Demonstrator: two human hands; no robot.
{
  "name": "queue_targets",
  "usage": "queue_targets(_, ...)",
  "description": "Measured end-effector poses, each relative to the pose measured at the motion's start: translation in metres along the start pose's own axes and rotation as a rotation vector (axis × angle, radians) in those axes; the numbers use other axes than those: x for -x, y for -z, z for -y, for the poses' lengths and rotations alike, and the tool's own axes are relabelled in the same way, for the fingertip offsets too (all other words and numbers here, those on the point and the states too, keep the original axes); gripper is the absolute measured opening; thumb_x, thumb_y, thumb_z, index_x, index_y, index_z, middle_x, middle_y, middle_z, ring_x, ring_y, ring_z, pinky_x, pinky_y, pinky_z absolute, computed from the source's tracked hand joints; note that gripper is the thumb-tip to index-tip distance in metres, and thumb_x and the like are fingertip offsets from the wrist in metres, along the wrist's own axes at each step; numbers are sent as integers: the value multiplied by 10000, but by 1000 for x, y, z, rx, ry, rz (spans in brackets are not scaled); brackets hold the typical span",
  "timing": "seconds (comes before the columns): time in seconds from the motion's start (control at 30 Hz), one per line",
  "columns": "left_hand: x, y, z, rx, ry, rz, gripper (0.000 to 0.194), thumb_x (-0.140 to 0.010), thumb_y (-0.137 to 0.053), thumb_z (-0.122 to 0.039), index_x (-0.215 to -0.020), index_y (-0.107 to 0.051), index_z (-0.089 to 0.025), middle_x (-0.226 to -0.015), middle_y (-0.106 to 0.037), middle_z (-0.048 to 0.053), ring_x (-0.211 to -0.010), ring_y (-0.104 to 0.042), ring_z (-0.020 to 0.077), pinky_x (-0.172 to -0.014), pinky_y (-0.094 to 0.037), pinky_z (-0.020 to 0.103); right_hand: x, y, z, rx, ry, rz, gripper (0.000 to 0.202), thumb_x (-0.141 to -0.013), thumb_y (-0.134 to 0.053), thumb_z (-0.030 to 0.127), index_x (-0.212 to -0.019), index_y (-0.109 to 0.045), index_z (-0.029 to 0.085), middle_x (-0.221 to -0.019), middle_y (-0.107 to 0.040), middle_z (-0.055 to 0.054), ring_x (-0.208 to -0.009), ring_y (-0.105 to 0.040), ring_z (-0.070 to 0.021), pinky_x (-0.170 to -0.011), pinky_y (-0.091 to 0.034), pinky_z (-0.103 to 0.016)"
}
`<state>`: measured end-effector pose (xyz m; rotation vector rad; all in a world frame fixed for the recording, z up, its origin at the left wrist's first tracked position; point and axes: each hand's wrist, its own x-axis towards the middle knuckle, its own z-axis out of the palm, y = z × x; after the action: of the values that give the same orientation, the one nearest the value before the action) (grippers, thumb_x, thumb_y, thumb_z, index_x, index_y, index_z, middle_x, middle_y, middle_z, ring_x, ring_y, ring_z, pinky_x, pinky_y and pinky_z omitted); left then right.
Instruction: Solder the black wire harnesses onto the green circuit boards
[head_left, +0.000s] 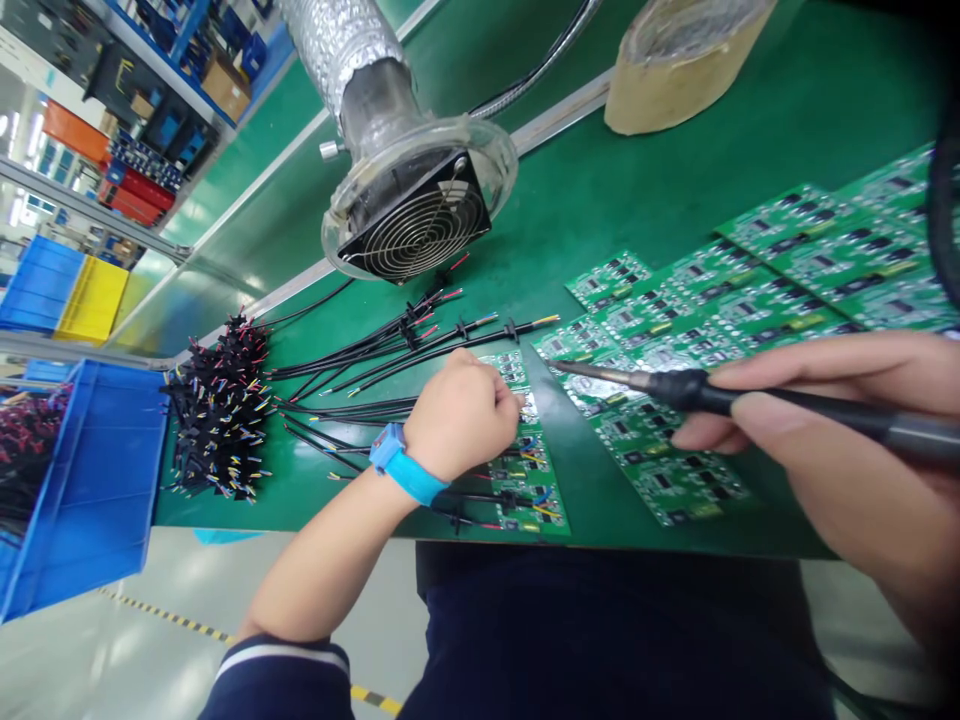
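Note:
My right hand (817,420) grips a soldering iron (772,400), its bare tip pointing left over the edge of the green circuit boards (645,350). My left hand (465,415), with a blue wristband, is closed over a narrow strip of circuit boards (559,515). Its curled fingers hide whatever they pinch. Black cables (360,408) run toward it from the left and pass out of sight beneath it. Below the hand, another black cable (480,497) lies across the strip, with blue and yellow wire ends on the board.
A fume extractor fan (420,225) on a foil duct hangs over the bench. Bundled black cables (217,420) are heaped at left beside a blue bin (112,470). More loose cables (397,335) lie behind my left hand. A large tape roll (682,70) stands at the back.

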<state>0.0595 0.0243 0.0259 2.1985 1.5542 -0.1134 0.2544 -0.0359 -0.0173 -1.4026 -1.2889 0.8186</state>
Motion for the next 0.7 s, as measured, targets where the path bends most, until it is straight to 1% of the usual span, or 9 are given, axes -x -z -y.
queue_targets(0.13,-2,1,0,-2,-3,-1,218,-788,-593,-207,-580,-537,-167,-680,-582,62,-854,-532,218,-744,-473,340,-6,-4,13,16,25,-72,180,-775,-561,393,-831,-583,224,-614,-627,-27,-551,-613,-183,-532,-492,-334)
queue_targets(0.27,-2,4,-1,-19,-12,2,203,-772,-599,-191,-584,-524,-175,-662,-576,45,-815,-538,210,-738,-476,341,-5,-8,14,56,0,-130,136,-768,-565,338,-838,-568,221,-683,-649,-43,-614,-629,-192,-596,-516,-354)
queue_targets(0.37,-1,9,-4,-41,12,-14,113,-738,-642,-204,-713,-539,-165,-733,-584,29,-748,-540,184,-687,-474,318,-4,-9,9,16,-19,-187,150,-759,-564,331,-846,-570,209,-706,-653,-60,-619,-634,-203,-612,-524,-374)
queue_targets(0.43,-4,13,-6,-77,28,-16,175,-745,-656,-266,-821,-547,-153,-770,-584,29,-687,-536,172,-633,-462,307,-6,-10,8,3,-18,-242,168,-758,-563,342,-846,-568,199,-706,-650,-69,-622,-636,-209,-613,-524,-381)
queue_targets(0.5,-10,16,-7,-136,17,-70,206,-791,-620,-330,-880,-570,-151,-778,-581,33,-669,-535,172,-621,-449,306,-8,-11,8,-11,6,-293,179,-758,-564,348,-858,-553,201,-693,-642,-60,-624,-635,-207,-600,-521,-371)
queue_targets(0.6,-31,17,-7,-236,-90,-236,185,-827,-590,-329,-910,-636,-170,-834,-579,55,-795,-541,200,-722,-439,325,-9,-12,13,13,10,-325,168,-768,-555,338,-875,-526,212,-680,-632,-41,-636,-632,-193,-617,-522,-361)
queue_targets(0.63,-39,17,-5,-255,-137,-259,170,-817,-607,-316,-901,-657,-177,-854,-578,60,-836,-535,208,-759,-431,333,-9,-12,15,32,-4,-326,158,-773,-550,329,-879,-522,215,-682,-632,-37,-639,-632,-189,-628,-523,-360)
queue_targets(0.7,-54,15,-2,-253,-203,-229,145,-788,-647,-308,-843,-686,-180,-844,-576,60,-843,-530,208,-785,-424,337,-8,-12,18,51,-19,-321,139,-779,-544,312,-880,-521,220,-679,-632,-30,-630,-630,-183,-617,-527,-354)
